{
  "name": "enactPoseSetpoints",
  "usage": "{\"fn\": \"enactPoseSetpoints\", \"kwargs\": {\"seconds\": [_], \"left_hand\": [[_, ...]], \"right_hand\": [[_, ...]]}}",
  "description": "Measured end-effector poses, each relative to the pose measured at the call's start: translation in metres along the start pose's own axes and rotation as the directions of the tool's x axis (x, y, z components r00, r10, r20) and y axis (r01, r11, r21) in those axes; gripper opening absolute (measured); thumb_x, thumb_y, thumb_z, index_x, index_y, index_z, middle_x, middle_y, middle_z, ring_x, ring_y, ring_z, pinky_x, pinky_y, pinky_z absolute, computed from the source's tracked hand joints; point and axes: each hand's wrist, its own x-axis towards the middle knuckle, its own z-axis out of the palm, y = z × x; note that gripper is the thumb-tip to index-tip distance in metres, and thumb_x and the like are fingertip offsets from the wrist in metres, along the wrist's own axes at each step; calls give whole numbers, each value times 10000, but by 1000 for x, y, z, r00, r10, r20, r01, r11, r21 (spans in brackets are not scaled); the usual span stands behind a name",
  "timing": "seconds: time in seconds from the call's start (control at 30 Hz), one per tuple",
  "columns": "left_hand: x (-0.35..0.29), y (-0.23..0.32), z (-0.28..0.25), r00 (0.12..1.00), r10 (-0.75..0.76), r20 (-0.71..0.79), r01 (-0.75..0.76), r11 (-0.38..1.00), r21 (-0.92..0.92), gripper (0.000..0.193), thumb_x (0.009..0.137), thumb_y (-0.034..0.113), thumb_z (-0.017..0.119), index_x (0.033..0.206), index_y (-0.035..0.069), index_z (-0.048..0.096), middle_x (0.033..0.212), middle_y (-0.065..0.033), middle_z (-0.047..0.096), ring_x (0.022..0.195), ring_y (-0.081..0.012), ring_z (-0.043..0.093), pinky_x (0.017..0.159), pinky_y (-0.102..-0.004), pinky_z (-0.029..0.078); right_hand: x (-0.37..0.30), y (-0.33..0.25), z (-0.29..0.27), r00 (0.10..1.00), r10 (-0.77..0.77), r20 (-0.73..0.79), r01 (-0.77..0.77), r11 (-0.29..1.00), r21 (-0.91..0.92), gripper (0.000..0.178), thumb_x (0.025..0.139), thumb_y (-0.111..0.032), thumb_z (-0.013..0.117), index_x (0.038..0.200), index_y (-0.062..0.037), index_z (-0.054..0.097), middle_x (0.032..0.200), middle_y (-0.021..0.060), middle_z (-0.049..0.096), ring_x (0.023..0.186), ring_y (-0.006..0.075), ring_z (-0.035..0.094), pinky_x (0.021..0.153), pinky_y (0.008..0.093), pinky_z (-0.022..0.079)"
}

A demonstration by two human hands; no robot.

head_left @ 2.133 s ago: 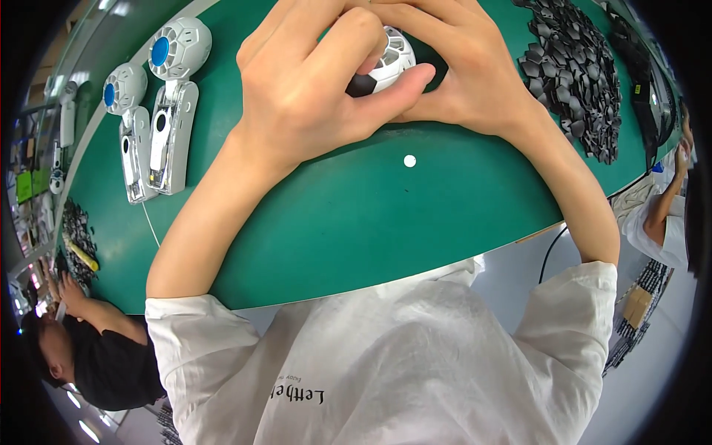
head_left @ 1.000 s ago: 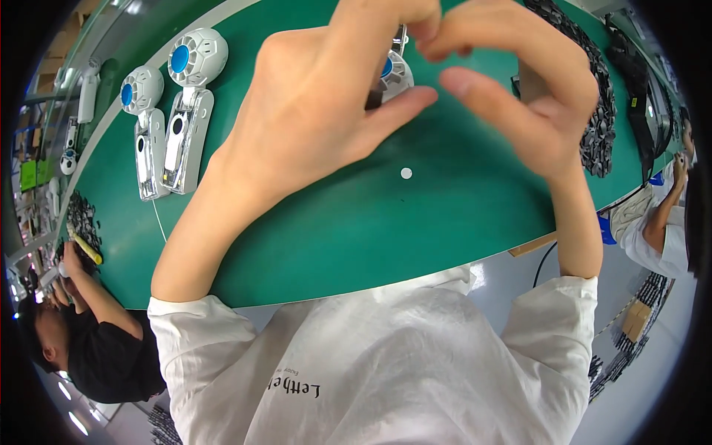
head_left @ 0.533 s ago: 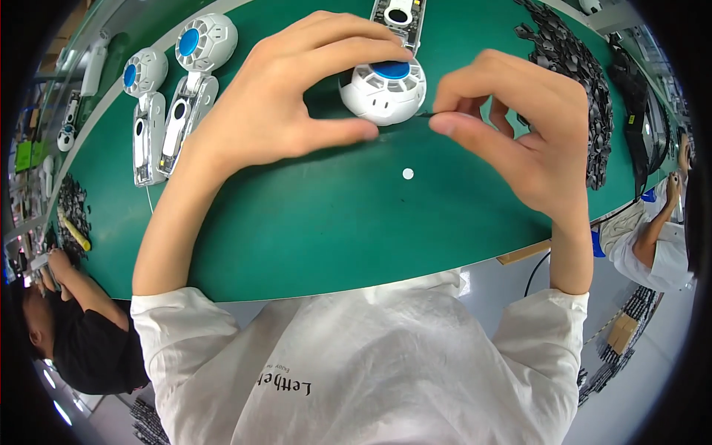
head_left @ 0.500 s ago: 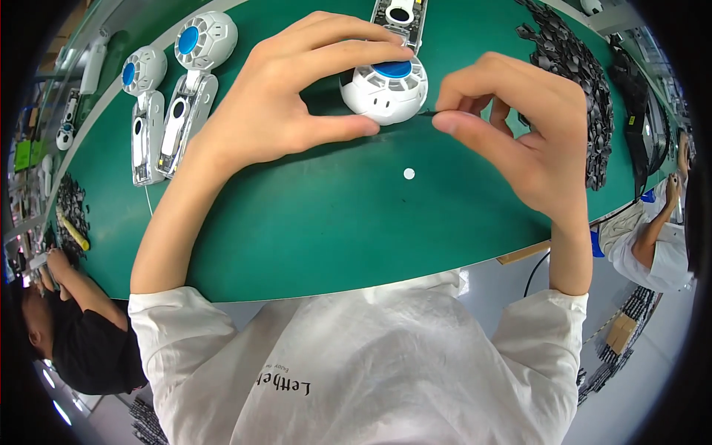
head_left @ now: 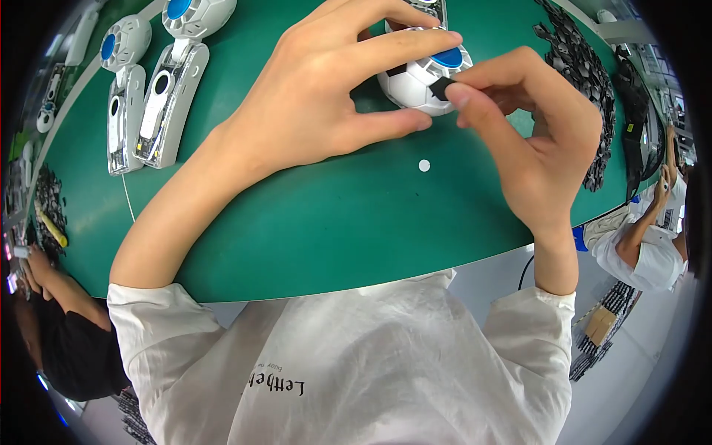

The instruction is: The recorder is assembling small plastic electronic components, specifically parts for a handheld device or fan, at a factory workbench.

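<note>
A white ball-shaped part with football-like panel lines and a blue round top lies on the green table. My left hand is wrapped over it from the left, thumb at its near side and fingers across the top. Between the thumb and index finger of my right hand is a small flat black piece, held against the ball's right front. A clear and white body shows behind the ball, partly covered by my left fingers.
Two similar white devices with blue-topped balls, a nearer one and a farther-left one, lie at the left. Black pieces are heaped at the right. A small white disc lies in front. Co-workers sit left and right.
My right hand has brought the black piece from beside the ball onto its surface. The ball has been turned, and its two small slots no longer show. The whole view has shifted slightly.
</note>
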Motion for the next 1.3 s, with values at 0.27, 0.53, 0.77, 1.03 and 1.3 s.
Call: {"fn": "enactPoseSetpoints", "kwargs": {"seconds": [0.27,0.53,0.77,1.03,1.3], "left_hand": [[3,5,-1,998,14,64,-18,998,65,567,782,168,851,1297,9,675,1226,-189,645,987,-327,638,837,-386,527],[0,4,-1,1000,4,20,-3,1000,-31,490,840,162,815,1285,0,691,1218,-200,650,1002,-324,642,862,-383,523],[28,31,-20,751,-624,216,659,728,-189,455,844,126,812,1277,22,717,1221,-198,660,1044,-319,651,903,-378,519],[-3,3,-1,999,-20,-28,18,997,-74,465,837,114,815,1283,27,717,1231,-196,663,1047,-313,659,914,-373,515],[6,21,-13,965,-253,66,258,963,-80,476,816,105,816,1276,24,722,1232,-192,669,1060,-302,664,927,-371,519]], "right_hand": [[3,-3,-7,993,-111,50,119,977,-176,145,795,28,787,924,-14,733,848,27,725,735,96,647,563,215,437],[4,13,-6,990,139,24,-140,989,40,351,730,-9,836,1035,-37,666,952,-20,638,753,80,611,568,199,424],[9,16,-6,958,270,92,-280,951,127,462,697,-15,848,1121,-33,666,1008,6,637,765,88,617,550,210,449],[0,15,-4,976,-218,4,215,959,-183,347,699,23,847,1026,-16,738,995,82,700,734,121,637,535,227,461],[1,12,0,983,-185,-1,184,978,-100,212,724,50,816,916,-8,747,940,83,700,754,126,640,537,223,450]]}}
